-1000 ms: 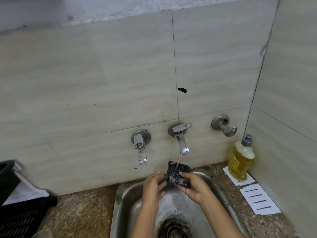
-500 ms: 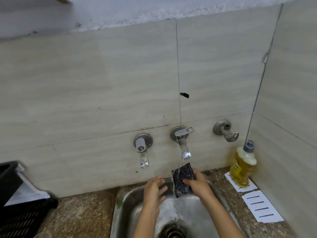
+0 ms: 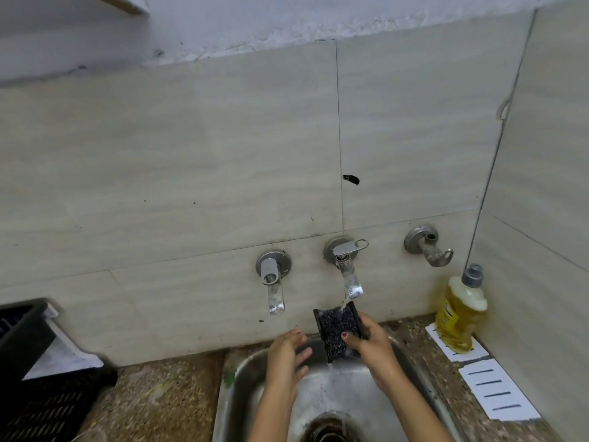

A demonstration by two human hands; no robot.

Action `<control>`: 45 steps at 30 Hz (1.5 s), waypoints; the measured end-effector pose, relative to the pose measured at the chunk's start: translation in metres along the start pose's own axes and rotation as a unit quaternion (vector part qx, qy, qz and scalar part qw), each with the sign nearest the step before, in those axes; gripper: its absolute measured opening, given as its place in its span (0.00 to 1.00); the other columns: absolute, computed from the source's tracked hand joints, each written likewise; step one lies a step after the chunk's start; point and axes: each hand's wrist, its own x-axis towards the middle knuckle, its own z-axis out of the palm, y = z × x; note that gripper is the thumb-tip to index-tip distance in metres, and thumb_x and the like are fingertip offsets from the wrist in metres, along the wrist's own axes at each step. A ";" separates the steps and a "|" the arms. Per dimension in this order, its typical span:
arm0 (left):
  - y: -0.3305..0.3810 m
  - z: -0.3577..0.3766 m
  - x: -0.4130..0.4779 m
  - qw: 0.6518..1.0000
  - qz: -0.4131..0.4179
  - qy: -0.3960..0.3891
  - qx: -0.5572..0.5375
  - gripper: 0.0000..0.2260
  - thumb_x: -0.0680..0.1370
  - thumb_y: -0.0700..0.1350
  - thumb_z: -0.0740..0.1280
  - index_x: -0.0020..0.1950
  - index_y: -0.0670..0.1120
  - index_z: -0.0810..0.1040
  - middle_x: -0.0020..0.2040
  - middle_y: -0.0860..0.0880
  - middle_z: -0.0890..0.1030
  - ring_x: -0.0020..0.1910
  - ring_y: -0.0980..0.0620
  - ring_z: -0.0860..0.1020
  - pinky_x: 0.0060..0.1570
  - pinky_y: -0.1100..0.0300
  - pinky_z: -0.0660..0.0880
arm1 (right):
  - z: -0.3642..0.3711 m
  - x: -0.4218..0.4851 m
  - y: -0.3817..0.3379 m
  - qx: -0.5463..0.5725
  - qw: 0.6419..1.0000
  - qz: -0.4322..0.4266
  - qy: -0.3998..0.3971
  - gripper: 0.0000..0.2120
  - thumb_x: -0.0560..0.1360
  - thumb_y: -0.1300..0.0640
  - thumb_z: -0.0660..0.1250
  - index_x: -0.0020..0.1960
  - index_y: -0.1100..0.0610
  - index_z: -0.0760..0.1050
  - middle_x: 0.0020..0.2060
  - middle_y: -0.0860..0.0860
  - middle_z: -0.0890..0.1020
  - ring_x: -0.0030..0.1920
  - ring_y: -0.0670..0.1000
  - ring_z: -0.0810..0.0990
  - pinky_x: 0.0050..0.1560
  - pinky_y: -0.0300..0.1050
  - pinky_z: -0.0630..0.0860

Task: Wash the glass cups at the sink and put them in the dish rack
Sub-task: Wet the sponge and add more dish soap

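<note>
My right hand (image 3: 371, 344) grips a dark speckled scrub sponge (image 3: 338, 330) and holds it upright under the running middle tap (image 3: 349, 275); water streams down its face into the steel sink (image 3: 242, 390). Just left of the sponge, my left hand (image 3: 287, 355) hovers over the sink with loosely bent fingers and holds nothing. The black dish rack (image 3: 35, 378) sits on the counter at the far left. No glass cup is in view.
A second tap (image 3: 273, 282) is mounted left of the running one, and a wall fitting (image 3: 427, 245) to its right. A bottle of yellow dish soap (image 3: 460, 314) stands at the back right corner beside white slotted strips (image 3: 497, 390). The sink drain (image 3: 328, 432) is below my hands.
My right hand has turned the sponge from crumpled to flat and upright under the stream. My left hand let go of it and stays alongside. The view tilted slightly upward.
</note>
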 end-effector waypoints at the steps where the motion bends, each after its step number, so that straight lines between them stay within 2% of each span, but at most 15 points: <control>1: 0.001 0.000 0.000 1.000 0.001 0.000 -0.001 0.07 0.80 0.41 0.59 0.55 0.46 0.74 0.48 0.48 0.79 0.50 0.47 0.76 0.41 0.60 0.66 | 0.001 -0.001 0.002 0.047 0.999 0.016 0.006 0.18 0.72 0.75 0.63 0.56 0.59 0.75 0.45 0.54 0.82 0.42 0.52 0.80 0.41 0.47 0.77; 3: 0.001 -0.001 -0.001 1.000 0.005 -0.001 -0.002 0.08 0.80 0.41 0.59 0.57 0.45 0.73 0.49 0.48 0.78 0.51 0.47 0.76 0.41 0.60 0.67 | 0.002 0.000 0.005 0.136 0.989 0.059 0.023 0.16 0.72 0.75 0.62 0.55 0.59 0.74 0.45 0.54 0.82 0.44 0.53 0.79 0.46 0.52 0.75; 7: 0.000 -0.001 -0.002 1.000 0.006 0.001 0.001 0.08 0.80 0.41 0.59 0.57 0.46 0.73 0.53 0.47 0.78 0.52 0.46 0.76 0.42 0.59 0.68 | 0.008 0.005 0.003 0.248 0.961 0.111 0.055 0.17 0.74 0.73 0.60 0.58 0.57 0.72 0.47 0.54 0.80 0.46 0.53 0.77 0.41 0.49 0.74; 12: -0.001 -0.007 0.000 1.000 0.005 0.014 0.000 0.08 0.80 0.41 0.59 0.57 0.45 0.73 0.53 0.47 0.77 0.54 0.46 0.75 0.41 0.59 0.68 | 0.022 0.012 -0.004 0.325 0.935 0.136 0.037 0.15 0.75 0.72 0.59 0.53 0.55 0.73 0.46 0.55 0.80 0.45 0.55 0.78 0.34 0.47 0.80; 19: -0.002 -0.010 0.006 1.000 -0.001 0.015 -0.003 0.07 0.80 0.42 0.60 0.56 0.45 0.74 0.48 0.50 0.78 0.54 0.47 0.75 0.42 0.57 0.68 | 0.038 0.013 -0.008 0.362 0.922 0.137 0.027 0.12 0.75 0.72 0.59 0.51 0.57 0.74 0.46 0.56 0.80 0.46 0.55 0.78 0.31 0.44 0.80; 22: -0.003 -0.012 0.007 1.000 0.001 0.008 -0.003 0.06 0.79 0.41 0.60 0.55 0.46 0.73 0.48 0.50 0.78 0.54 0.46 0.75 0.44 0.56 0.69 | 0.037 0.010 -0.010 0.340 0.931 0.131 0.028 0.12 0.75 0.71 0.59 0.53 0.58 0.73 0.45 0.56 0.80 0.45 0.55 0.78 0.37 0.47 0.77; 25: -0.006 -0.012 0.008 1.000 -0.002 0.007 -0.005 0.05 0.80 0.40 0.59 0.53 0.46 0.73 0.50 0.49 0.77 0.54 0.46 0.75 0.51 0.53 0.68 | 0.029 0.003 -0.010 0.298 0.945 0.132 0.030 0.12 0.76 0.70 0.59 0.54 0.58 0.73 0.46 0.57 0.80 0.45 0.55 0.78 0.40 0.49 0.74; 29: -0.013 -0.004 0.009 1.000 -0.011 -0.002 0.000 0.06 0.80 0.42 0.59 0.54 0.46 0.74 0.49 0.49 0.79 0.51 0.47 0.76 0.46 0.56 0.68 | 0.018 -0.008 -0.008 0.207 0.971 0.112 0.047 0.13 0.75 0.73 0.58 0.56 0.62 0.72 0.44 0.59 0.80 0.43 0.57 0.78 0.41 0.48 0.75; 33: -0.019 0.011 0.002 0.999 -0.023 -0.033 0.021 0.07 0.80 0.43 0.60 0.56 0.47 0.74 0.52 0.48 0.78 0.48 0.50 0.76 0.51 0.55 0.67 | 0.008 -0.015 -0.010 0.127 0.987 0.084 0.052 0.12 0.74 0.73 0.60 0.52 0.60 0.74 0.43 0.57 0.82 0.44 0.56 0.80 0.41 0.48 0.75; 36: -0.020 0.017 -0.003 0.998 -0.032 -0.056 0.028 0.06 0.80 0.42 0.59 0.55 0.47 0.74 0.49 0.50 0.78 0.44 0.53 0.76 0.51 0.55 0.68 | 0.001 -0.017 -0.014 0.104 0.991 0.071 0.041 0.12 0.74 0.73 0.61 0.52 0.60 0.75 0.43 0.56 0.82 0.44 0.56 0.80 0.41 0.47 0.76; 39: -0.020 0.020 -0.004 0.996 -0.030 -0.076 0.041 0.07 0.79 0.43 0.60 0.55 0.48 0.74 0.47 0.52 0.79 0.45 0.52 0.77 0.47 0.56 0.67 | -0.003 -0.019 -0.017 0.088 0.993 0.073 0.031 0.12 0.74 0.73 0.61 0.50 0.58 0.75 0.42 0.55 0.83 0.43 0.55 0.81 0.38 0.45 0.76; 42: -0.021 0.024 -0.004 0.991 -0.033 -0.112 0.057 0.04 0.78 0.45 0.63 0.51 0.48 0.76 0.46 0.49 0.81 0.47 0.50 0.77 0.45 0.56 0.68 | -0.008 -0.020 -0.019 0.059 0.996 0.070 0.014 0.12 0.74 0.72 0.61 0.51 0.60 0.76 0.43 0.57 0.83 0.43 0.55 0.81 0.35 0.43 0.76; 45: -0.026 0.032 -0.004 0.987 -0.051 -0.147 0.040 0.02 0.78 0.42 0.64 0.50 0.46 0.74 0.44 0.47 0.81 0.44 0.49 0.78 0.42 0.57 0.72 | -0.016 -0.020 -0.023 -0.004 0.999 0.053 -0.009 0.11 0.73 0.73 0.62 0.51 0.63 0.77 0.41 0.56 0.83 0.41 0.54 0.81 0.35 0.39 0.76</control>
